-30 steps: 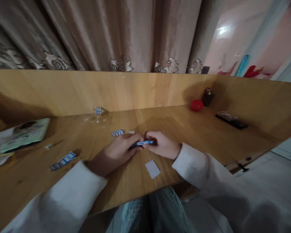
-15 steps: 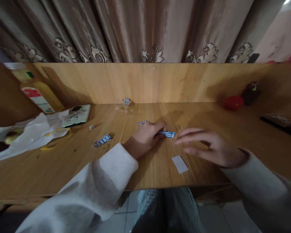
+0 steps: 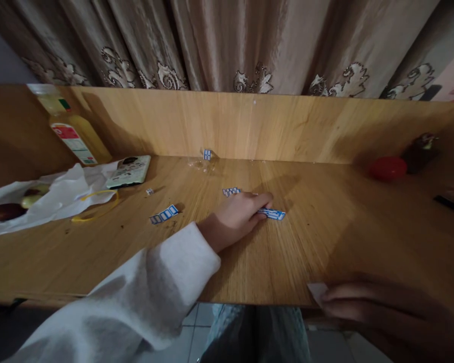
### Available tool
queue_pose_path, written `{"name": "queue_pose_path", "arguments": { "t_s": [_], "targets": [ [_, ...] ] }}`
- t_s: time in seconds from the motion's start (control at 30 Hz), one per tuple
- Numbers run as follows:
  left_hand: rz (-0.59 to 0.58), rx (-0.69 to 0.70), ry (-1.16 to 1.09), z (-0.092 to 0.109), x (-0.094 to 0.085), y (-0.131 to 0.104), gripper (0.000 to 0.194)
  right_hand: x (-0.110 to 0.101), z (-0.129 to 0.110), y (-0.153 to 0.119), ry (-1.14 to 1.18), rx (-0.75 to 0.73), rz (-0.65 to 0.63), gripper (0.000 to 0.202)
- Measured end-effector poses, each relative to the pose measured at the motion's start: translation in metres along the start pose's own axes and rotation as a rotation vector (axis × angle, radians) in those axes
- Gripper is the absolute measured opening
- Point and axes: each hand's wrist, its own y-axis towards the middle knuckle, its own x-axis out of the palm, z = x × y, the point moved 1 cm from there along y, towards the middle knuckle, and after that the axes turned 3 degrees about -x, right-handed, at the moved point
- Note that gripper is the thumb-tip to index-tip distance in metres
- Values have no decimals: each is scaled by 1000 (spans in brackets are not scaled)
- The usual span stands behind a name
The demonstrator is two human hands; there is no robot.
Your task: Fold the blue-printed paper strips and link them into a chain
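My left hand (image 3: 237,218) rests on the wooden desk (image 3: 325,237) and pinches a small blue and white label strip (image 3: 273,214) against the top. My right hand (image 3: 386,307) is at the desk's front edge, lower right, with its fingers on a small white paper slip (image 3: 316,290). Whether it grips the slip or just touches it is unclear. A second label strip (image 3: 164,214) lies to the left, and another (image 3: 231,191) sits just behind my left hand.
A juice bottle (image 3: 70,128) stands at the back left, with a pouch (image 3: 129,170) and a white bag holding fruit (image 3: 30,199) beside it. A red round object (image 3: 388,168) and a dark object (image 3: 419,145) sit at the back right. A curtain hangs behind the desk's back panel.
My right hand let go of the label strip and drew back to the front edge, where it reached the white slip. The view turned left. The left hand kept the strip.
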Motion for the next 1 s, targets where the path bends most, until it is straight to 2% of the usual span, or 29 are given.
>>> {"name": "queue_pose_path", "arguments": {
  "t_s": [0.13, 0.27, 0.33, 0.53, 0.63, 0.83, 1.0],
  "targets": [
    [13, 16, -53, -4, 2, 1, 8, -11, -1, 25, 14, -48, 51, 14],
    [-23, 17, -94, -5, 2, 2, 9, -17, -8, 59, -196, 7, 267, 10],
    [-38, 7, -89, -5, 3, 1, 10, -17, -11, 69, -222, 65, 331, 7],
    [-45, -17, -53, -3, 6, -3, 11, -4, -1, 75, 14, 295, 413, 5],
    [-27, -11, -54, -2, 5, -4, 11, 1, 9, 80, 54, 361, 383, 9],
    [-36, -45, -65, 1, 3, -5, 12, 12, 27, 102, -68, 379, 190, 5],
    [-35, -4, -27, 0, 5, -3, 12, 16, 35, 109, -192, 316, 198, 7]
  ]
}}
